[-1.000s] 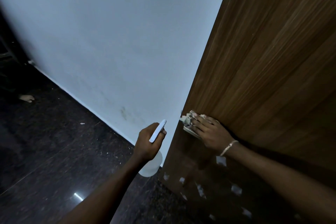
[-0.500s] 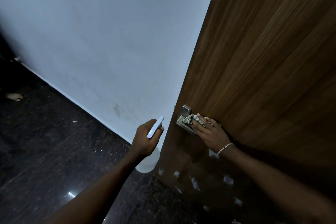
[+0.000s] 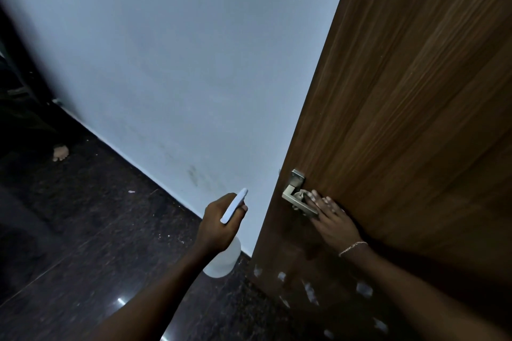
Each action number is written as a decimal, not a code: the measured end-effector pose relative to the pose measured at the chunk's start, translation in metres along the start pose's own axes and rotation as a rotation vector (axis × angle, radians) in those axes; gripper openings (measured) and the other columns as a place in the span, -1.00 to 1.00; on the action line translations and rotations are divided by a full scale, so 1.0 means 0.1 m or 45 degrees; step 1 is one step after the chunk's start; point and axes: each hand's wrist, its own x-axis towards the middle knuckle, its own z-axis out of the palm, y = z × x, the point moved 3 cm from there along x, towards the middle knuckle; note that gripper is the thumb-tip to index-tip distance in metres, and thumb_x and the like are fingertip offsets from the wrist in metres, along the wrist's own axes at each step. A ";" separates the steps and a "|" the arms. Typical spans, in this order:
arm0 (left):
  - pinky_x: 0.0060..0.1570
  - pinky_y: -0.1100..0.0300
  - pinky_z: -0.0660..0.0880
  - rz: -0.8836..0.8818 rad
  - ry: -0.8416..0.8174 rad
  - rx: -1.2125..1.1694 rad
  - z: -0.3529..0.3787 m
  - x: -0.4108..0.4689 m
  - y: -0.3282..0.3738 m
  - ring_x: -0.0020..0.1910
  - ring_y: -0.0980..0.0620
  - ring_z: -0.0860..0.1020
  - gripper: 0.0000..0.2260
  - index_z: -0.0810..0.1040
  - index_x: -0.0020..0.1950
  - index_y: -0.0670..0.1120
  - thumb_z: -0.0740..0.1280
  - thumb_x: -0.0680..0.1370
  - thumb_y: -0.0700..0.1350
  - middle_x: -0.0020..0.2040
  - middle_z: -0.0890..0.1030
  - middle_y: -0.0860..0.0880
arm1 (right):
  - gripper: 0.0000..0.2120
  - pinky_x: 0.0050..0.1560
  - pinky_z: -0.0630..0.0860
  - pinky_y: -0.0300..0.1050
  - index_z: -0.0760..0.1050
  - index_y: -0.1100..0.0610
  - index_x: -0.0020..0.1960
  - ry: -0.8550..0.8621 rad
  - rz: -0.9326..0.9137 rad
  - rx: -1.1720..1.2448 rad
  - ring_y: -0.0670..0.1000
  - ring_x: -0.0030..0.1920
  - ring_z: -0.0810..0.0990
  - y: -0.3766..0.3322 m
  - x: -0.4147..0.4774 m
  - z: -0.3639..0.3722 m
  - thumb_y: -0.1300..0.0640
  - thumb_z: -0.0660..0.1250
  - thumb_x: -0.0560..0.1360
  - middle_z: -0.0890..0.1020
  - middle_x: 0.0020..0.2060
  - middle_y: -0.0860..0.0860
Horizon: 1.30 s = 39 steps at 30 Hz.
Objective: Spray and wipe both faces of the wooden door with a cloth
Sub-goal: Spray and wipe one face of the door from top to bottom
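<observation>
Wall [image 3: 180, 63]: pale, plain, fills the left and centre of the view. Faint dark smudges low down, near where it meets the floor.

Door [image 3: 415, 91]: brown wood, grain running lengthwise, takes up the right of the view. Its free edge stands against the wall. Pale patches [image 3: 363, 289] are scattered over its lower part; cannot tell what they are.

Floor [image 3: 69, 230]: dark speckled stone, glossy, with one bright glint near the bottom edge.

Left hand [image 3: 219, 224]: off the door, just beside its free edge, over the floor. Fingers curled tight around the neck of the spray bottle [image 3: 223, 261], a white, translucent one whose body hangs below the fist and whose pale head sticks out above it.

Right hand [image 3: 332, 221]: on the door face, close to the free edge. Fingers straight and laid flat, pressing the cloth [image 3: 300, 196] onto the door handle [image 3: 297, 202].

Door handle: square-section metal lever on a square plate.

Cloth: small grey wad, mostly hidden under the fingertips, resting on the lever.

Bracelet [image 3: 352, 248]: thin chain on the right wrist.

Bare foot [image 3: 60, 153]: on the floor at the far left, by the foot of the wall.
</observation>
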 end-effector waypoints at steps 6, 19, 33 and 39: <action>-0.38 -0.14 0.55 -0.035 -0.039 0.005 0.10 0.03 0.04 -0.36 0.00 0.50 -0.82 0.52 -0.17 -0.02 0.27 0.60 -0.02 -0.33 0.50 0.08 | -0.46 0.58 -0.08 0.23 0.46 0.15 0.45 -0.150 -0.079 -0.081 0.26 0.42 0.44 -0.28 0.08 0.30 0.19 0.06 0.51 0.45 0.42 0.26; -0.40 -0.19 0.48 -0.036 -0.015 0.009 0.00 0.09 -0.04 -0.37 -0.10 0.48 -0.78 0.52 -0.16 -0.14 0.27 0.59 -0.02 -0.33 0.50 -0.03 | -0.56 -0.09 0.49 0.06 0.67 0.03 0.18 0.003 0.620 0.583 0.22 -0.01 0.53 -0.90 0.31 0.40 0.28 0.22 0.40 0.63 0.14 0.06; -0.36 -0.21 0.51 -0.010 -0.011 0.093 -0.41 0.51 -0.19 -0.34 -0.16 0.50 -0.79 0.51 -0.14 -0.16 0.29 0.63 -0.07 -0.32 0.49 -0.06 | -0.76 -0.27 0.67 -0.15 0.55 0.15 0.01 1.074 1.949 3.881 0.01 -0.31 0.69 -1.06 1.63 -0.45 0.30 0.11 0.64 0.66 -0.17 0.10; -0.38 -0.22 0.51 -0.019 -0.028 0.096 -0.48 0.58 -0.28 -0.35 -0.16 0.50 -0.79 0.50 -0.15 -0.15 0.29 0.63 -0.08 -0.32 0.50 -0.06 | -0.75 -0.19 0.66 -0.20 0.56 0.13 0.00 1.333 2.083 3.876 -0.01 -0.24 0.73 -0.92 1.64 -0.62 0.27 0.13 0.69 0.72 -0.20 0.04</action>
